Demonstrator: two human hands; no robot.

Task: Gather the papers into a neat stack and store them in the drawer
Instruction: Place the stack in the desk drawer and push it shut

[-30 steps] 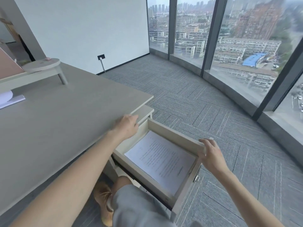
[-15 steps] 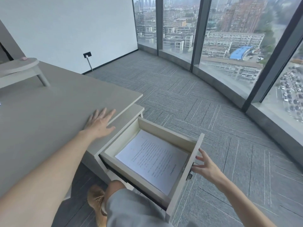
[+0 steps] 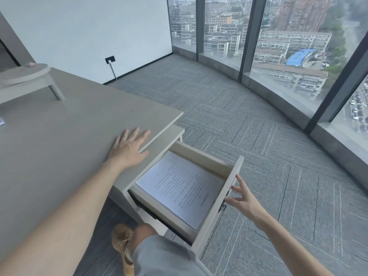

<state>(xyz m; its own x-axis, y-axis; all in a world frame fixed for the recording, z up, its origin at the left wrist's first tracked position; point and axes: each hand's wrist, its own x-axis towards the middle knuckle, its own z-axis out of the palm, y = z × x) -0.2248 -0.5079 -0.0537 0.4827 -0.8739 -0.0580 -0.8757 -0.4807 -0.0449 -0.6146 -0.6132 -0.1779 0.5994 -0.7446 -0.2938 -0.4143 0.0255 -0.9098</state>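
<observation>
A stack of printed white papers (image 3: 179, 185) lies flat inside the open beige drawer (image 3: 225, 198), which juts out from under the grey desk (image 3: 59, 140). My left hand (image 3: 129, 145) rests flat on the desk top near its right edge, fingers spread, holding nothing. My right hand (image 3: 244, 200) is open with fingers apart against the outer face of the drawer front, beside a small metal lock fitting (image 3: 222, 207).
A low round-topped riser (image 3: 25, 73) stands on the desk at the back left. Grey carpet stretches to the right up to tall curved windows (image 3: 288, 46). My knee and a tan shoe (image 3: 121, 248) are below the drawer.
My left hand moved from the drawer's inner corner up onto the desk top and flattened. My right hand left the drawer's top rim and now sits open against the drawer front.
</observation>
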